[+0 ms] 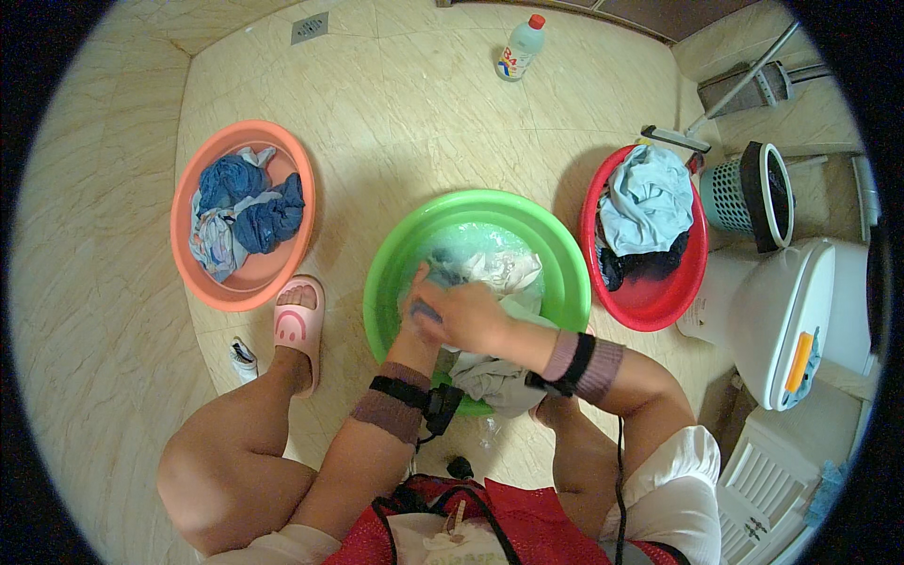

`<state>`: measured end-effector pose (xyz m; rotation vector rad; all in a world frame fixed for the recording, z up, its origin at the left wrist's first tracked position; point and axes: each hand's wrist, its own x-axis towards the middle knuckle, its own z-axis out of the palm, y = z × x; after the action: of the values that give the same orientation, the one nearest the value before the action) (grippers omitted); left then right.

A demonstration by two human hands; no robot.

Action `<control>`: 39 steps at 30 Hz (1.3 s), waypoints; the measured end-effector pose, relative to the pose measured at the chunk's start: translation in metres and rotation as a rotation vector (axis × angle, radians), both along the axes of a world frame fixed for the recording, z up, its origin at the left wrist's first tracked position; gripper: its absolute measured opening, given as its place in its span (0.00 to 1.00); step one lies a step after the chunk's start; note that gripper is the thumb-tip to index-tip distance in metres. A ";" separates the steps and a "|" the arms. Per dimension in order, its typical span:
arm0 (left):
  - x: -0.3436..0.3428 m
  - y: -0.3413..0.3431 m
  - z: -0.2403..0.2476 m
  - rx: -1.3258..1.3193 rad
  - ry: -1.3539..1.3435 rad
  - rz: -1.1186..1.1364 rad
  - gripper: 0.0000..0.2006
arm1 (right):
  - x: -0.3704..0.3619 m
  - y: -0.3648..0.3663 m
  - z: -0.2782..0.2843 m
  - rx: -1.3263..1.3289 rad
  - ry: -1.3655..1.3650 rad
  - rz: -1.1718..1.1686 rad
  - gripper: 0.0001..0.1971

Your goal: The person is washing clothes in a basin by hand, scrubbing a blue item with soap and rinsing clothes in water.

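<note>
A green basin (382,235) stands on the floor in front of me, with sudsy water, a white cloth (513,271), a dark cloth and a greyish cloth (494,377) that hangs over its near rim. Over the basin my right hand (466,318) is closed around a small blue thing (426,311), whose kind I cannot make out. It overlaps my left hand (414,294) near the wrist. The left hand is blurred, and its fingers are mostly hidden behind the right one. Both wrists carry purple cuffs with black straps.
Left stands an orange basin (298,151) with blue and white clothes; right, a red basin (650,315) with a light blue garment (645,200) and dark cloth. A red-capped bottle (521,49) is farther off. A toilet (800,320), a basket (730,193) and a squeegee (676,138) line the right side.
</note>
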<state>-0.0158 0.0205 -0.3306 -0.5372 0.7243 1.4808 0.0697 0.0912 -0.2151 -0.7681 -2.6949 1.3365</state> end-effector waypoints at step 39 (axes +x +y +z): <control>0.001 0.026 0.022 -0.297 0.153 -0.021 0.21 | 0.070 0.080 -0.109 -0.035 -0.283 -0.627 0.22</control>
<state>-0.0147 0.0468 -0.3083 -0.6427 1.0774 1.4136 0.1399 0.1711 -0.3242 -1.7309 -2.2759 1.1749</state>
